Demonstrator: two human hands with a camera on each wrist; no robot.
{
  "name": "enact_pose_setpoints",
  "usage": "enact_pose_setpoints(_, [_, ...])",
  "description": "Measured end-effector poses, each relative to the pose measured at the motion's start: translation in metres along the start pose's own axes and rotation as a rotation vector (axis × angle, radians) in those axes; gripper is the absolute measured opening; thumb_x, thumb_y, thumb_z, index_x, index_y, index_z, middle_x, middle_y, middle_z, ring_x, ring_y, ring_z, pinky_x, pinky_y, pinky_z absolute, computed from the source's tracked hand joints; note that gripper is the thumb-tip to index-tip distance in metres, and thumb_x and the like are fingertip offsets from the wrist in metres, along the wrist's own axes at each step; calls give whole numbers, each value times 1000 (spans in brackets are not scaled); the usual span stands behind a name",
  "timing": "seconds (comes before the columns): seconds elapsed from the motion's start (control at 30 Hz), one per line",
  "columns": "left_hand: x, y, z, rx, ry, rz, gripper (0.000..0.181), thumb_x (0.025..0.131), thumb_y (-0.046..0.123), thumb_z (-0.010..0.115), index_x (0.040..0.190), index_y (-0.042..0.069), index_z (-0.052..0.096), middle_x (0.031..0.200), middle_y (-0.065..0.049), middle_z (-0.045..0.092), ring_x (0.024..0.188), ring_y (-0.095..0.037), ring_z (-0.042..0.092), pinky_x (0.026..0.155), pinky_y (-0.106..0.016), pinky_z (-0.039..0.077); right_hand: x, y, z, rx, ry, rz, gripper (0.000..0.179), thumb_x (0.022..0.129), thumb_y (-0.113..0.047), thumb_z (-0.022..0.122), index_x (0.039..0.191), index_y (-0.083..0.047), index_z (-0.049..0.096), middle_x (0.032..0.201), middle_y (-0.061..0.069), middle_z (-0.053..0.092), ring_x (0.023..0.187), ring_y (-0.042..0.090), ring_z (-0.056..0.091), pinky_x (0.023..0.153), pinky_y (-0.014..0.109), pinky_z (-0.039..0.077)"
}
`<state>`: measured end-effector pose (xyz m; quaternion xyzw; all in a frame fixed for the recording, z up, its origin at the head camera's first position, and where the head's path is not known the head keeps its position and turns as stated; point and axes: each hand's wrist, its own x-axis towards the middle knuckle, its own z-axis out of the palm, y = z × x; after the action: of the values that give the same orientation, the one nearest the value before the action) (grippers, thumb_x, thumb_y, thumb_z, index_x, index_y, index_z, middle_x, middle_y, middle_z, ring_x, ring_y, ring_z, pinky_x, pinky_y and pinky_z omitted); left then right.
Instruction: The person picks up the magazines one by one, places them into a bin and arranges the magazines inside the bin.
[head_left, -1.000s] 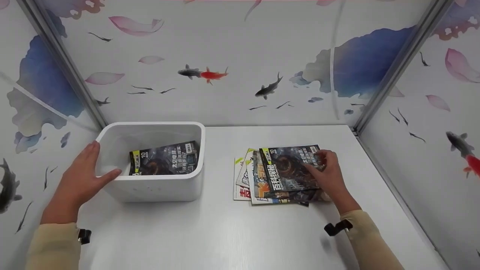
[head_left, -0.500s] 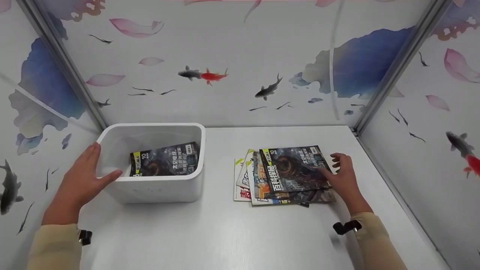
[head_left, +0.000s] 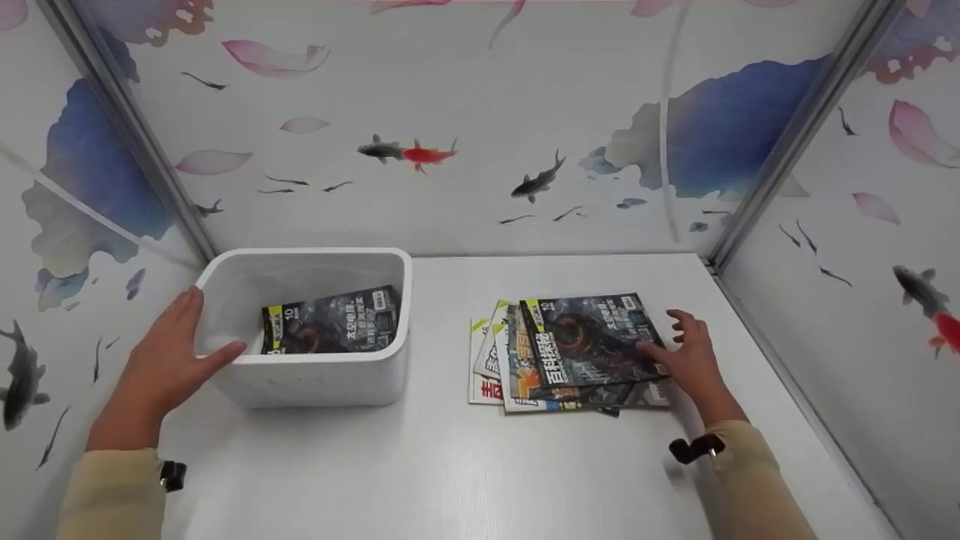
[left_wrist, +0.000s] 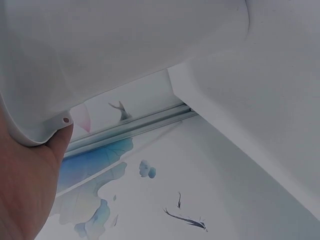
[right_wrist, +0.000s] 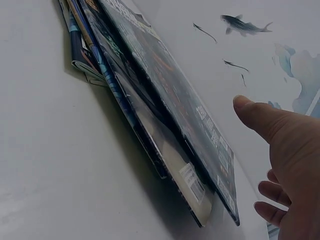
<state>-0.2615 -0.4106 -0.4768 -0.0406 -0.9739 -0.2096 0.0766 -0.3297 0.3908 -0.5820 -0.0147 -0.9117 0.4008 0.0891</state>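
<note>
In the head view, my left hand (head_left: 161, 360) rests on the near left corner of a white plastic bin (head_left: 322, 382), its thumb over the front rim and its fingers along the left side. A dark magazine (head_left: 337, 322) lies inside the bin. To the right sits a fanned pile of several magazines, topped by a dark magazine (head_left: 589, 337) with a yellow corner. My right hand (head_left: 694, 360) hovers at that pile's right edge. The right wrist view shows its thumb (right_wrist: 257, 112) extended and the other fingers loosely bent, with nothing between them and the magazines (right_wrist: 165, 90).
A white table (head_left: 450, 472) carries the bin and the pile. White panels with painted fish and petals enclose it at the back (head_left: 465, 90) and sides, joined by grey metal posts (head_left: 795, 142).
My right hand has drawn back rightward off the top magazine, its fingers parting from the cover. The left hand keeps its place on the bin.
</note>
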Motion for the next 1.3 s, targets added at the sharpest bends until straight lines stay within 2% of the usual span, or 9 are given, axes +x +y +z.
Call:
enact_pose_setpoints(0.2, [-1,2,1,-3,2,-9,118,103,67,68,176,2,3,181,-32,5,161,-63,14,115,-90,20,6,5,0,-6,-46,45,98,101,-41,84,173,-6,28,154,37,36,138,55,47,107,69,51])
enact_pose_setpoints(0.47, [0,2,-1,-11,2,-3,117,103,66,68,176,3,2,181,-32,5,160,-65,16,113,-91,21,14,11,1,-13,-139,84,110,100,-48,83,175,-4,17,159,42,30,146,59,40,112,73,46])
enact_pose_setpoints(0.7, [-1,3,-1,-7,1,-4,118,102,67,69,177,3,4,181,-32,7,160,-64,17,114,-90,22,25,11,-3,-54,-224,102,116,99,-51,84,175,0,12,156,47,30,145,63,40,117,74,42])
enact_pose_setpoints(0.93, [0,1,0,-2,0,-6,117,103,65,68,176,1,3,180,-34,7,161,-63,15,117,-89,20,35,13,-5,-71,-296,95,119,99,-51,84,175,2,9,155,49,30,142,64,42,116,75,42])
enact_pose_setpoints(1.07, [1,2,0,1,1,-10,117,102,65,69,176,2,3,180,-33,8,161,-62,16,118,-89,20,38,16,-3,-68,-315,94,120,97,-52,85,175,1,11,154,47,32,140,61,45,116,72,43])
enact_pose_setpoints(1.3, [2,-3,2,3,2,-4,117,103,66,67,176,1,3,180,-33,7,161,-62,15,117,-89,19,42,15,2,-79,-342,82,122,94,-52,87,175,2,13,146,42,39,127,49,54,111,65,48])
